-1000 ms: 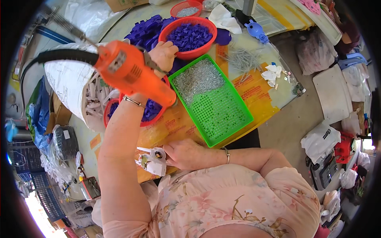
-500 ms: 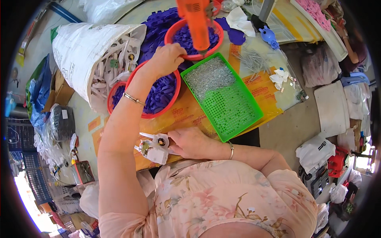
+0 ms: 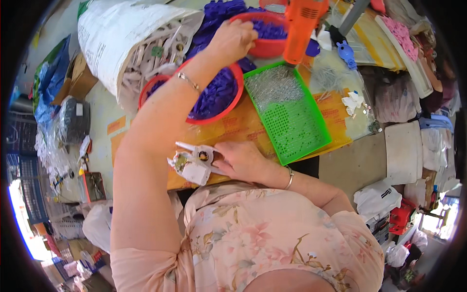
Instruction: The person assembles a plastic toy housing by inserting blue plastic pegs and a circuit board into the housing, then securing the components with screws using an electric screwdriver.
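My left hand (image 3: pixel 232 41) reaches far across the table to the left rim of a red basket (image 3: pixel 270 48) filled with small purple plastic pieces (image 3: pixel 267 30). Its fingers are curled together, and I cannot make out what is in them. Close to my body, my right hand (image 3: pixel 241 159) grips a white plastic toy housing (image 3: pixel 195 170) lying on the table. A round dark part and a greenish piece show in the housing. Under my left forearm stands a larger red basket (image 3: pixel 238 92) with more purple pieces (image 3: pixel 214 97).
A green perforated tray (image 3: pixel 296 141) holds many small metal screws (image 3: pixel 275 87). Over its far end hangs an orange power screwdriver (image 3: pixel 304 29). A white sack (image 3: pixel 131 34) spills white plastic parts (image 3: pixel 151 58) at left. A blue toy figure (image 3: pixel 346 54) lies at right.
My left hand has moved a little farther away along the far basket's rim. The whole view has shifted, and the screwdriver appears farther right. My right hand keeps hold of the housing.
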`<action>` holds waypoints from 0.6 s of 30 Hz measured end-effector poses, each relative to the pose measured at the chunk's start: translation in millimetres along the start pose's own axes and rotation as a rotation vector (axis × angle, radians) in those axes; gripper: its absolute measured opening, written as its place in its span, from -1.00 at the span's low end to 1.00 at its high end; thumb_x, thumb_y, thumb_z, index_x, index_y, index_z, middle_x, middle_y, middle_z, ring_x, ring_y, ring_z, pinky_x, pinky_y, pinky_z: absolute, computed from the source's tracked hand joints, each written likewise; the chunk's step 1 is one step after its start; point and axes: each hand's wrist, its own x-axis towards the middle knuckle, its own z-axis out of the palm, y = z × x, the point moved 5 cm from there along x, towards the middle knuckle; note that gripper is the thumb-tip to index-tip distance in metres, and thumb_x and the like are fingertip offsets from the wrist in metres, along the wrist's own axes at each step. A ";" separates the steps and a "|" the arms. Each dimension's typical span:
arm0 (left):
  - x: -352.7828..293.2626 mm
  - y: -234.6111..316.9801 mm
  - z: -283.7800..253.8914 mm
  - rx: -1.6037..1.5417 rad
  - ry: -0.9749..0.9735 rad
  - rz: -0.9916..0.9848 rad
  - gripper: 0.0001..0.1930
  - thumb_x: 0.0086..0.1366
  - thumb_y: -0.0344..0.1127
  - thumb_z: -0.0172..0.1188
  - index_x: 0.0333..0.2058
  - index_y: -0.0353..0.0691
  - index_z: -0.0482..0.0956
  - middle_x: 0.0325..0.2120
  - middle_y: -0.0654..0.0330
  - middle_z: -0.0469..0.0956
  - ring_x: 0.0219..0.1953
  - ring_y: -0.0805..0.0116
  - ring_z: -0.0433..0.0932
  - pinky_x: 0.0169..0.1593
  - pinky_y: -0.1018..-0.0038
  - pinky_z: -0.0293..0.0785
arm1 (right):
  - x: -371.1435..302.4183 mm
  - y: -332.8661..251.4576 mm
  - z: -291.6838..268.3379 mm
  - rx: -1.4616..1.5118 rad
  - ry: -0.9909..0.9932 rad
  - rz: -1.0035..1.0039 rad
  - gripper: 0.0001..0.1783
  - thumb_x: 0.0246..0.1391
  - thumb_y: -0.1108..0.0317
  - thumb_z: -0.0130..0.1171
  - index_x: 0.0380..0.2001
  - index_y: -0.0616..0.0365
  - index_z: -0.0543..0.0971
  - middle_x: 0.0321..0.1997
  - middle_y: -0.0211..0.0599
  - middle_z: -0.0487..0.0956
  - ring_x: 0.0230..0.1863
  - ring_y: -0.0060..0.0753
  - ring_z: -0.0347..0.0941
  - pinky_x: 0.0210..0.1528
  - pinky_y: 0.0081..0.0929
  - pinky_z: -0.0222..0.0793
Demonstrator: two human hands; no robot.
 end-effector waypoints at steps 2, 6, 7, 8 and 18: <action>5.4 -3.6 -27.7 -0.094 0.159 0.092 -0.80 0.03 -0.28 0.22 -0.53 -0.24 0.41 -0.50 0.09 0.40 -0.37 -0.01 0.46 -0.33 0.18 0.40 | 0.7 1.3 0.2 -0.009 -0.004 0.013 -0.72 -0.05 0.23 0.22 -0.36 0.18 0.42 -0.49 -0.14 0.48 -0.46 -0.06 0.47 -0.45 -0.19 0.37; -16.6 -13.6 -110.6 -0.110 0.141 -0.012 -0.87 0.03 -0.36 0.21 -0.56 -0.24 0.44 -0.49 0.07 0.41 -0.34 0.02 0.44 -0.24 0.19 0.38 | 1.6 -3.5 -4.6 -0.031 -0.004 0.009 -0.72 -0.07 0.25 0.21 -0.36 0.18 0.43 -0.49 -0.13 0.49 -0.47 -0.05 0.48 -0.46 -0.17 0.37; -31.7 -16.3 -128.5 -0.126 0.156 -0.027 -0.88 0.05 -0.39 0.15 -0.57 -0.27 0.43 -0.51 0.05 0.39 -0.35 0.02 0.42 -0.26 0.19 0.37 | 1.5 -2.9 -4.3 -0.023 -0.031 0.030 -0.72 -0.07 0.25 0.20 -0.36 0.19 0.42 -0.47 -0.09 0.50 -0.45 -0.01 0.48 -0.45 -0.14 0.37; -49.0 -14.8 -149.3 -0.069 0.162 -0.036 -0.89 0.02 -0.40 0.18 -0.56 -0.26 0.43 -0.50 0.06 0.39 -0.34 0.03 0.42 -0.25 0.20 0.37 | 1.1 -0.9 -3.2 -0.035 -0.019 0.033 -0.71 -0.08 0.24 0.20 -0.36 0.19 0.42 -0.47 -0.10 0.50 -0.45 -0.02 0.48 -0.45 -0.13 0.36; -281.5 46.2 -232.5 0.275 -0.029 -0.507 -0.90 -0.03 -0.50 0.14 -0.46 -0.26 0.46 -0.52 0.12 0.30 -0.36 0.09 0.36 -0.23 0.27 0.30 | 2.5 -8.2 -6.4 -0.032 -0.005 0.001 -0.71 -0.06 0.27 0.21 -0.29 0.23 0.48 -0.40 -0.07 0.52 -0.36 0.00 0.48 -0.37 -0.19 0.37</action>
